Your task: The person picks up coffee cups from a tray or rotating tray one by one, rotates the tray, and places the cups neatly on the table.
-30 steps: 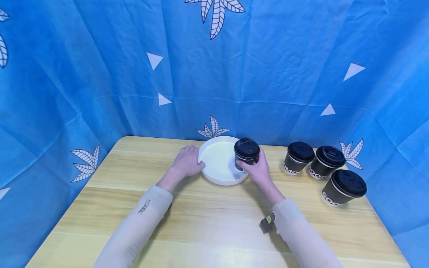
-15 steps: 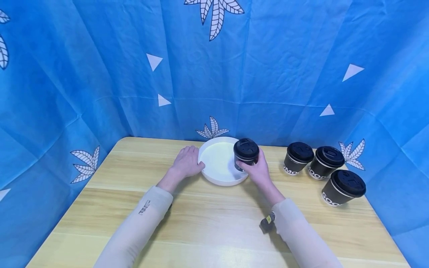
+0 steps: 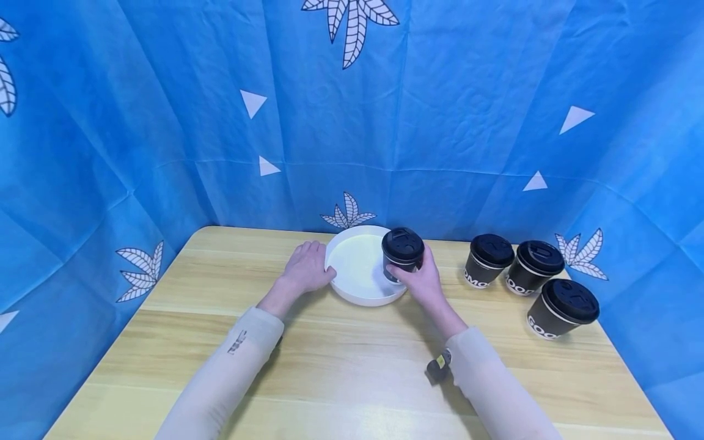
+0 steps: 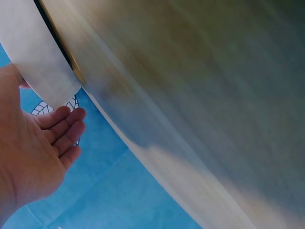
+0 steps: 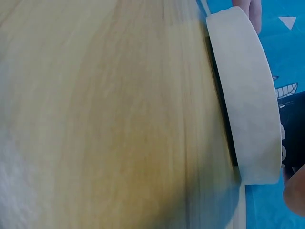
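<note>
A round white tray (image 3: 357, 269) with a low wall lies at the back of the table. My left hand (image 3: 308, 266) holds its left side, the thumb at the rim and the slightly curled fingers (image 4: 69, 136) along the outside. My right hand (image 3: 422, 278) grips a black paper coffee cup (image 3: 403, 253) with a black lid, upright at the right part of the tray. The tray wall hides the cup's base in the right wrist view, so whether it touches the tray floor I cannot tell.
Several objects share the table: three more lidded paper cups (image 3: 481, 269), (image 3: 528, 275), (image 3: 555, 315) stand to the right. Behind the wooden table (image 3: 341, 373) hangs a blue cloth (image 3: 467, 122), close to its back edge.
Both hands, the cup and the tray keep their places. Only a slight shift of the whole head view shows.
</note>
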Action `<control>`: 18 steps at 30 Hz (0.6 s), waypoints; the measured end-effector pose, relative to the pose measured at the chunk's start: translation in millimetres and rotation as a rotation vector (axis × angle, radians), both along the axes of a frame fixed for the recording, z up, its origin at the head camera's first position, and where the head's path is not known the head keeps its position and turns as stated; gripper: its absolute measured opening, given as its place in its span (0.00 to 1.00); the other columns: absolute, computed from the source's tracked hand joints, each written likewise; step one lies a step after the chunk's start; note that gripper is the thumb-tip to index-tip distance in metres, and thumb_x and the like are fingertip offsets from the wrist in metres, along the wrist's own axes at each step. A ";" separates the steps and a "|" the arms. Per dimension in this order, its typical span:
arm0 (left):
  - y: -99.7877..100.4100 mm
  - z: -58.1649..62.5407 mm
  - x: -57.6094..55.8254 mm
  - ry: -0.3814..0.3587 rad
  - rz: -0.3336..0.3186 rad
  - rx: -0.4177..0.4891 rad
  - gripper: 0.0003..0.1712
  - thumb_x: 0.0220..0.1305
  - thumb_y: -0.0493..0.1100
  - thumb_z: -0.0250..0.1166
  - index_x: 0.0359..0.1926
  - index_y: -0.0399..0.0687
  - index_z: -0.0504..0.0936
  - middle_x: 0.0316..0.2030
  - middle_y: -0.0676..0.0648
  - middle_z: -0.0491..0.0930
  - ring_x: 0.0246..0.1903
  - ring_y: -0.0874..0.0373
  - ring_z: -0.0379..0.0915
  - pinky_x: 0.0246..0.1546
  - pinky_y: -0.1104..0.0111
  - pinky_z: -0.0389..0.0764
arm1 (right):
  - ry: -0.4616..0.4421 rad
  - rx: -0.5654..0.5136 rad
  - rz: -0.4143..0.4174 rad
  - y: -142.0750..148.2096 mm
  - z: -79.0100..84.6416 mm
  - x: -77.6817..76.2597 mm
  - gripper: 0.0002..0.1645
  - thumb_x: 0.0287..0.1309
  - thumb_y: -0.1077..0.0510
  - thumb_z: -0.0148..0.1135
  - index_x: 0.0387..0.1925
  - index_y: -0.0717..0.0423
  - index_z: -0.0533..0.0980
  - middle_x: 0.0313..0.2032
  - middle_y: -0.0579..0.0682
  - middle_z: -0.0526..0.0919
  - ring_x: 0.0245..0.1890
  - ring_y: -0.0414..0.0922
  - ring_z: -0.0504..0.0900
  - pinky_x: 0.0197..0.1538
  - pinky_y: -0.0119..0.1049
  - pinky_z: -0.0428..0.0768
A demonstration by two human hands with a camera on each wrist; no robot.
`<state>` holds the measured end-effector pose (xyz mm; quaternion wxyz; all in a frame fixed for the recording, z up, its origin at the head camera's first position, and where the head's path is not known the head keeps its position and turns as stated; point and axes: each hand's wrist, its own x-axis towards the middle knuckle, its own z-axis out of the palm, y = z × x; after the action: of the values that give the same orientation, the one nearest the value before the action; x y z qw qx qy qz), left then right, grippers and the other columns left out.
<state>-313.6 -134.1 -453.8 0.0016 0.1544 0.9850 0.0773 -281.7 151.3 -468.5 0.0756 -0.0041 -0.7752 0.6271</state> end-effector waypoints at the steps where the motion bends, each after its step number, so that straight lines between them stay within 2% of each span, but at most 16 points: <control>1: 0.0 0.0 0.2 0.000 0.000 0.000 0.39 0.67 0.56 0.58 0.67 0.29 0.69 0.57 0.36 0.74 0.57 0.42 0.66 0.69 0.51 0.65 | 0.002 0.001 0.002 0.0 -0.1 -0.1 0.57 0.48 0.59 0.81 0.76 0.57 0.59 0.72 0.58 0.70 0.74 0.55 0.65 0.77 0.54 0.57; 18: 2.2 -0.5 1.6 -0.008 0.007 -0.002 0.39 0.67 0.56 0.57 0.66 0.30 0.69 0.57 0.37 0.74 0.56 0.43 0.65 0.67 0.52 0.66 | 0.035 -0.012 0.008 -4.2 10.8 5.5 0.55 0.49 0.59 0.81 0.75 0.55 0.61 0.71 0.56 0.71 0.73 0.54 0.67 0.77 0.52 0.59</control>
<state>-312.0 -131.9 -454.3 0.0055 0.1507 0.9856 0.0770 -276.2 147.1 -457.8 0.0869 0.0095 -0.7700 0.6320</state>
